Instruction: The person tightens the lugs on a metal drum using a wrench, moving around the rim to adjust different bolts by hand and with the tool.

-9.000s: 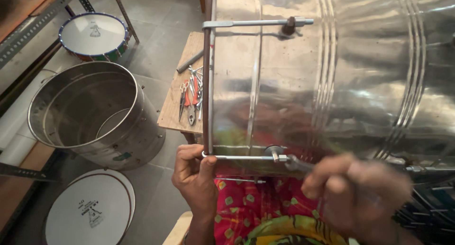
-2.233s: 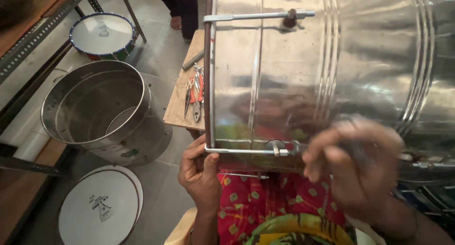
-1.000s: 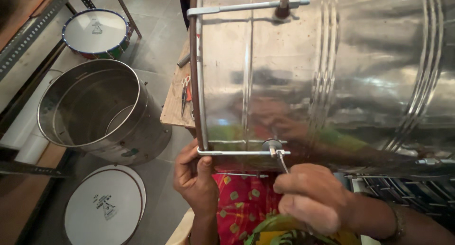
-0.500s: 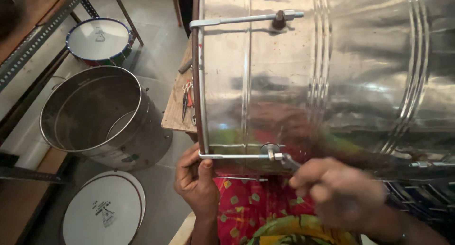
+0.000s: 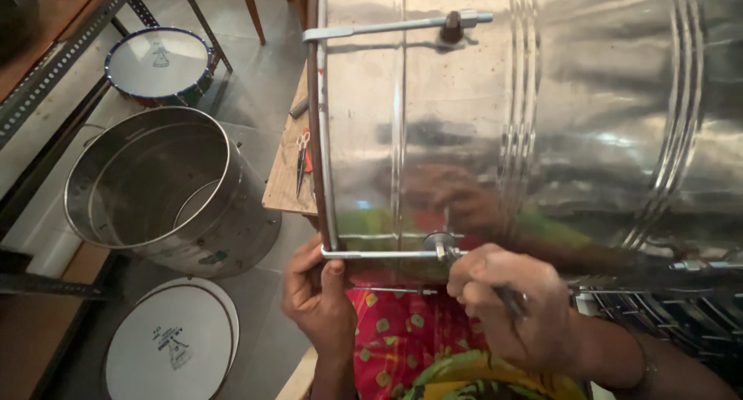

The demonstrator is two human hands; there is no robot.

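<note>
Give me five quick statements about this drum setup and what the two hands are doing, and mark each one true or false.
1. The left hand grips the hooked end of the lower tension rod at the rim of the shiny metal drum shell. True.
2. The right hand rests flat on the floor. False: it is closed around a dark tool at the rod's nut, against the shell.
3. An empty steel shell stands on the floor to the left. True.
4. The pliers lie inside that empty shell. False: they lie on the wooden bench beside the drum.
5. A second tension rod runs across the top of the drum shell. True.
</note>
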